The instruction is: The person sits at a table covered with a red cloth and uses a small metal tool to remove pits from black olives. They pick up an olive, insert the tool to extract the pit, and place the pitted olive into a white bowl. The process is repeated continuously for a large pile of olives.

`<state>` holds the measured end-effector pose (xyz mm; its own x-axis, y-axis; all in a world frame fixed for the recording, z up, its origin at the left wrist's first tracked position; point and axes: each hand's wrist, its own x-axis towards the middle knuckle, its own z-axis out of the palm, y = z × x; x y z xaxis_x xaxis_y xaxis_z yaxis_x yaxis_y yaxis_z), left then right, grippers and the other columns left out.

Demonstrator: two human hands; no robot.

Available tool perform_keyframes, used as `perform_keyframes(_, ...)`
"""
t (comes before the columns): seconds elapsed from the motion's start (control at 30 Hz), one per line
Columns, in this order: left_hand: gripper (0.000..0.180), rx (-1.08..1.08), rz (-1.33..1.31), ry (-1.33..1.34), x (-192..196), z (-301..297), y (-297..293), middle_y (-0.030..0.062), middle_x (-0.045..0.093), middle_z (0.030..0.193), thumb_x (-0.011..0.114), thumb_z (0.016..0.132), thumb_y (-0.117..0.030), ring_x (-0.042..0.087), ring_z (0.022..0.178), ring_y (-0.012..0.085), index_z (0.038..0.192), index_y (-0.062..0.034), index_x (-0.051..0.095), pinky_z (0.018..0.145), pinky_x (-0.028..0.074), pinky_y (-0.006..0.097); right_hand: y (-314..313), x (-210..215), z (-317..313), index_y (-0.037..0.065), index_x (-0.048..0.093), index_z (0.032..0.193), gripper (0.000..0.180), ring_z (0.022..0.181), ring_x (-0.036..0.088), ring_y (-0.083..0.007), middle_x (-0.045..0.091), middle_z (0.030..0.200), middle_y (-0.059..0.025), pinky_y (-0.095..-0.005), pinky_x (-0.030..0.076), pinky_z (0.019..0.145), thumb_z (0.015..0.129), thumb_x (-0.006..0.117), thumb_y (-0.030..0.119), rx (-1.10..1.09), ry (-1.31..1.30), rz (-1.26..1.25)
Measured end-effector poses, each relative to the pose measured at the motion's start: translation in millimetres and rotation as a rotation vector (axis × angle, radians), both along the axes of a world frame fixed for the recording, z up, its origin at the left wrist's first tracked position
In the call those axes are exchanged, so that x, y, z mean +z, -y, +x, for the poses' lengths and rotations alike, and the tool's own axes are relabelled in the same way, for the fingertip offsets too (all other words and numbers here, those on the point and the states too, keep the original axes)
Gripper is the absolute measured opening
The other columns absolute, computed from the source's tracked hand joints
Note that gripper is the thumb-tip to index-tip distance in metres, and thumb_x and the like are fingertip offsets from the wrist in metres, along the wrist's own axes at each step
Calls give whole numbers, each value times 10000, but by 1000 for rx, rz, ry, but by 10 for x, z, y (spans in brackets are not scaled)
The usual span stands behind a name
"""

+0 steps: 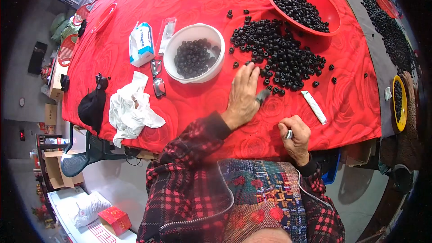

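My left hand (243, 95) reaches over the red cloth with its fingers stretched out, their tips at the near left edge of a loose pile of small black ring-like pieces (281, 49). Something dark grey, blurred, covers or lies against its thumb. My right hand (295, 138) is closed near the front edge, around a small tool with a metallic end (289, 134); most of it is hidden in the fist. Left of the pile stands a white bowl (194, 77) partly filled with similar black pieces. A slim white tube-like packet (313, 107) lies right of my hands.
At the back right sits a red basin (334, 22) of black pieces. Left of the white bowl are glasses (159, 85), a tissue pack (141, 45), a white cloth (132, 108) and a black cap (92, 108). Another person's arm (409, 108) shows far right beside a yellow plate (401, 123).
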<state>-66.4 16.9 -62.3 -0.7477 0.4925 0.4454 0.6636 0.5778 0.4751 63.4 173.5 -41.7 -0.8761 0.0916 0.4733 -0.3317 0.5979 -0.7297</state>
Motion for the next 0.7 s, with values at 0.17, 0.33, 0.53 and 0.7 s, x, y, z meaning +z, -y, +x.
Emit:
perform_keyframes(0.17, 566, -68, 107, 17, 161, 253, 215, 228, 422, 1312, 677, 782, -77, 439, 1181, 387, 1287, 27, 443, 991, 379, 441, -19, -10, 8, 25, 597, 822, 120, 550, 496, -232, 497, 656, -88, -344, 384, 492, 748, 685, -8, -5, -6, -26)
perform_keyframes(0.33, 481, 135, 165, 55, 93, -55, 449, 234, 487, 1182, 582, 788, 5, 534, 1031, 377, 1254, 21, 463, 866, 453, 425, 4, -22, 11, 24, 595, 816, 141, 564, 529, -246, 523, 659, -98, -347, 404, 498, 725, 695, -17, 9, -25, -16)
perform_keyframes(0.53, 375, 240, -129, -79, 85, -436, 147, 181, 524, 980, 566, 734, 16, 566, 875, 370, 1108, 13, 540, 718, 482, 437, 5, -46, 5, 26, 596, 807, 152, 569, 540, -256, 525, 656, -100, -355, 417, 504, 706, 704, -12, 1, -30, -1)
perform_keyframes(0.7, 235, 179, -7, -26, 15, -517, 194, 179, 574, 931, 597, 746, -11, 583, 789, 369, 981, -24, 612, 680, 485, 428, 15, -24, 4, 30, 594, 807, 148, 569, 538, -261, 523, 656, -100, -361, 420, 505, 711, 702, -5, 16, -10, 3)
